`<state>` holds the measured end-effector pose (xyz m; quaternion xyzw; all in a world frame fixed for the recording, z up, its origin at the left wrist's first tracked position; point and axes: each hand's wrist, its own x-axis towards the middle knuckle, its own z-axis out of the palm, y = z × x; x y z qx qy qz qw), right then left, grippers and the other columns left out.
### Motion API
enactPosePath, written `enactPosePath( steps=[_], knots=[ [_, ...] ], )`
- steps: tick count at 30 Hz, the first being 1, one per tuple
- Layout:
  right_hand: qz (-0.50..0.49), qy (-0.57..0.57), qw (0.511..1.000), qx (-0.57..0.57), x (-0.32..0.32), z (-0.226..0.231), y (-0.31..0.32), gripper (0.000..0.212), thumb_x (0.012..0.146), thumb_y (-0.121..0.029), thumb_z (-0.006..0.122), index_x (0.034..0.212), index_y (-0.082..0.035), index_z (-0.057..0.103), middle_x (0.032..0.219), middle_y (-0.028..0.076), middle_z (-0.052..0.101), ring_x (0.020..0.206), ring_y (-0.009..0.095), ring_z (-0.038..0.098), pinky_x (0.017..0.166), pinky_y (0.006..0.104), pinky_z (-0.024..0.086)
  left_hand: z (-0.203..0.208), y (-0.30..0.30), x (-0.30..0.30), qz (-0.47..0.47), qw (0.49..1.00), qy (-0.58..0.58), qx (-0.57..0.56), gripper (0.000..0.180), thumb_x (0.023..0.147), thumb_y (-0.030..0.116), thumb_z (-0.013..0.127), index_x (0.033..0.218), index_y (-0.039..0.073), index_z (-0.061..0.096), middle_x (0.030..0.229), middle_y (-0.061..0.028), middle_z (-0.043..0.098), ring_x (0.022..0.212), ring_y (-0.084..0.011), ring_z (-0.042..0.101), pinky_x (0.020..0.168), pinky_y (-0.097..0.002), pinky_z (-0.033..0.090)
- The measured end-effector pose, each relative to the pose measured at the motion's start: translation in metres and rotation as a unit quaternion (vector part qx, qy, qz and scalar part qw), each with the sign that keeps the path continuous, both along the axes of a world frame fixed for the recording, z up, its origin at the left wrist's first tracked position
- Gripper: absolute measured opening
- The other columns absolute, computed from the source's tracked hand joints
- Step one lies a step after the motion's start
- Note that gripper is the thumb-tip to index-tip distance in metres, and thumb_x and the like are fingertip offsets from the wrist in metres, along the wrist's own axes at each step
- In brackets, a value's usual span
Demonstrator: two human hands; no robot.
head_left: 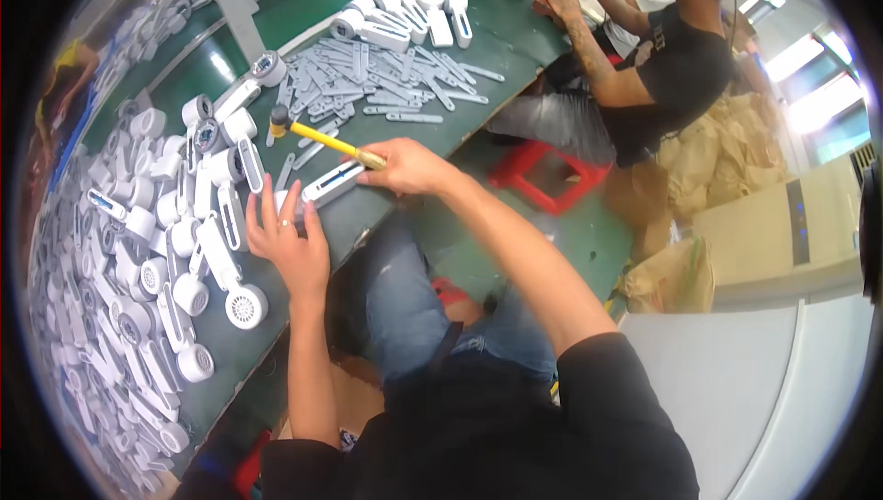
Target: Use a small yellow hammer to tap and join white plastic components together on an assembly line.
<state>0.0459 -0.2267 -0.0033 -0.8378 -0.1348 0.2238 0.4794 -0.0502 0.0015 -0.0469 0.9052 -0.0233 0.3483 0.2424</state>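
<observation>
My right hand [405, 167] is closed round the yellow handle of a small hammer [333, 142]. Its dark head with a yellow face points left, raised over the bench. Below the handle lies a white slotted handle piece [333, 183], with a dark blue strip showing in its slot. The right hand is at that piece's right end. At its left end is my left hand [292, 244], fingers spread and stretched out, a ring on one of them. Whether its fingertips press on the piece I cannot tell.
A big heap of white round-headed handheld units [138, 307] covers the bench's left side. Beyond my hands lie a pile of grey flat strips [354, 77] and a row of white units [405, 17]. At right a co-worker [681, 58] sits near a red stool [550, 178].
</observation>
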Motion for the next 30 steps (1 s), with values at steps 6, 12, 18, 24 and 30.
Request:
enactPosePath(
  steps=[6, 12, 18, 24, 30],
  knots=[
    [-0.001, -0.031, 0.999, 0.017, 0.002, -0.008, 0.005, 0.043, 0.093, -0.029, 0.079, 0.134, -0.017, 0.074, 0.079, 0.007, 0.069, 0.061, 0.016, 0.063, 0.06, 0.0343, 0.055, -0.016, 0.011, 0.006, -0.019, 1.0, -0.011, -0.008, 0.03, 0.103, 0.015, 0.064, 0.132, 0.011, 0.072, 0.153, -0.0052, 0.059, 0.145, -0.033, 0.046, 0.12, -0.0517, 0.028],
    [0.007, -0.035, 0.999, -0.022, 0.003, -0.004, 0.007, 0.045, 0.095, -0.03, 0.077, 0.137, -0.014, 0.071, 0.077, 0.004, 0.064, 0.061, 0.014, 0.061, 0.059, 0.032, 0.054, -0.015, 0.008, 0.009, -0.022, 0.999, -0.02, -0.045, 0.028, 0.101, 0.016, 0.065, 0.127, 0.01, 0.075, 0.149, -0.0042, 0.062, 0.145, -0.0316, 0.046, 0.12, -0.0509, 0.028],
    [0.031, -0.057, 0.997, -0.044, -0.003, 0.013, 0.017, 0.045, 0.097, -0.027, 0.075, 0.139, -0.012, 0.069, 0.079, 0.003, 0.065, 0.062, 0.014, 0.06, 0.058, 0.0319, 0.054, -0.012, 0.009, 0.005, -0.009, 0.998, -0.037, -0.059, 0.029, 0.098, 0.013, 0.066, 0.125, 0.009, 0.076, 0.147, -0.0044, 0.063, 0.143, -0.0314, 0.047, 0.119, -0.051, 0.029],
    [0.07, -0.152, 0.982, -0.09, 0.013, 0.007, -0.001, 0.047, 0.093, -0.023, 0.076, 0.137, -0.01, 0.07, 0.085, 0.007, 0.07, 0.068, 0.018, 0.063, 0.062, 0.0362, 0.054, -0.023, -0.004, 0.01, 0.006, 0.996, -0.06, -0.072, 0.024, 0.096, 0.011, 0.067, 0.119, 0.01, 0.076, 0.145, -0.0043, 0.063, 0.142, -0.0314, 0.048, 0.117, -0.051, 0.03],
    [0.018, -0.208, 0.968, -0.136, 0.044, 0.109, -0.007, 0.037, 0.1, -0.028, 0.073, 0.135, -0.018, 0.073, 0.082, -0.005, 0.064, 0.059, 0.006, 0.05, 0.055, 0.0302, 0.043, -0.014, 0.0, 0.01, 0.025, 0.995, -0.055, -0.078, 0.024, 0.094, 0.009, 0.067, 0.115, 0.012, 0.078, 0.144, -0.0039, 0.065, 0.141, -0.0301, 0.049, 0.117, -0.05, 0.03]
  ],
)
